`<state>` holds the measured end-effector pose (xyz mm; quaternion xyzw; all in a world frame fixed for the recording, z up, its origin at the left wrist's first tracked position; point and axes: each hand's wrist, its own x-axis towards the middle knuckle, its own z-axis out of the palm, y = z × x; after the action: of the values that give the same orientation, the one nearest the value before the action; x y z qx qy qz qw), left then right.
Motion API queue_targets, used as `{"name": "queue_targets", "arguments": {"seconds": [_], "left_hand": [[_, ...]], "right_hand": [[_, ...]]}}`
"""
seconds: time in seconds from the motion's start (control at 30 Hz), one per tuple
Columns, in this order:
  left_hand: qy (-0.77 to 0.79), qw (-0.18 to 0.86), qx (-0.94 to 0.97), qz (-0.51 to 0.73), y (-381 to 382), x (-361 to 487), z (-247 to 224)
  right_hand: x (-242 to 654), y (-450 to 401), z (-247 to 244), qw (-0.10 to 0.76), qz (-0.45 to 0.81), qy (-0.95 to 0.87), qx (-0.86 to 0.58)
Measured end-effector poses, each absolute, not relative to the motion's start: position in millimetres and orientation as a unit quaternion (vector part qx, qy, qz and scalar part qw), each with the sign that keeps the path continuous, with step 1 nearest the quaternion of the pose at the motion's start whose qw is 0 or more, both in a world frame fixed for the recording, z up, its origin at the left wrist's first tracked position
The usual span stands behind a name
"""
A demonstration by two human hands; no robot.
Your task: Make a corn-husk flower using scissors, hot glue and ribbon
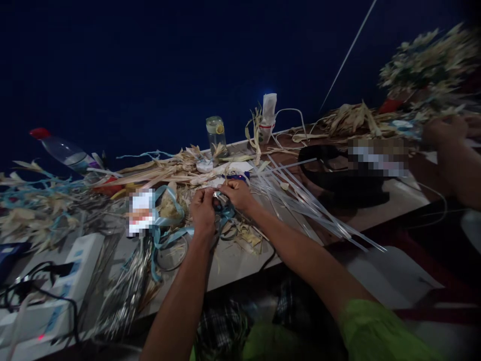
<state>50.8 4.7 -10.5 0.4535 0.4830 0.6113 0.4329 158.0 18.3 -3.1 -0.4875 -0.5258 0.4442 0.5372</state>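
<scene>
My left hand (203, 208) and my right hand (237, 193) meet over the middle of the table. Fingers and thumb are pinched on both, almost touching, around something small with a pale glint that I cannot make out. Just beneath them, light blue ribbon (227, 212) lies among dry husk scraps (248, 237). More blue ribbon (173, 220) loops to the left of my left hand. Clear thin sticks (296, 193) lie in a loose fan to the right of my right hand. Dry husk strips (158, 175) are piled behind both hands.
A power strip (73, 281) with black cables and a bundle of thin wires (126, 286) lie at left. Behind stand a lidded jar (216, 135) and a cup (266, 131); a bottle (63, 150) leans left. A black object (338, 185) and another person's hand (445, 130) are at right.
</scene>
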Motion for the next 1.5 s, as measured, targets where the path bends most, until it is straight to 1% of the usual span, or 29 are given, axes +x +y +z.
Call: {"name": "queue_targets", "arguments": {"seconds": [0.27,0.47,0.67,0.73,0.9,1.07,1.37,1.5], "left_hand": [[0.436,0.515,0.437,0.595,8.7,47.5,-12.8],[0.414,0.548,0.456,0.566,6.1,46.9,-6.5],[0.355,0.631,0.442,0.529,2.3,46.9,-2.6],[0.352,0.639,0.445,0.52,2.4,46.5,-3.1],[0.415,0.573,0.504,0.495,4.7,46.8,-7.9],[0.479,0.534,0.532,0.45,5.3,48.5,-9.6],[0.513,0.38,0.629,0.444,9.5,44.8,-15.2],[0.483,0.382,0.639,0.461,8.5,45.3,-12.1]], "right_hand": [[163.3,20.7,-1.2,0.536,0.442,-0.507,-0.51],[168.7,22.9,-0.3,0.585,0.479,-0.442,-0.483],[170.6,24.9,0.2,0.593,0.51,-0.406,-0.473],[171.2,25.2,0.8,0.596,0.51,-0.399,-0.473],[172.8,24.4,2.7,0.608,0.501,-0.403,-0.466],[172.2,26.1,-0.2,0.594,0.479,-0.434,-0.479],[169.6,28.8,-5.1,0.595,0.478,-0.444,-0.469],[171.0,30.8,-7.5,0.59,0.472,-0.445,-0.481]]}}
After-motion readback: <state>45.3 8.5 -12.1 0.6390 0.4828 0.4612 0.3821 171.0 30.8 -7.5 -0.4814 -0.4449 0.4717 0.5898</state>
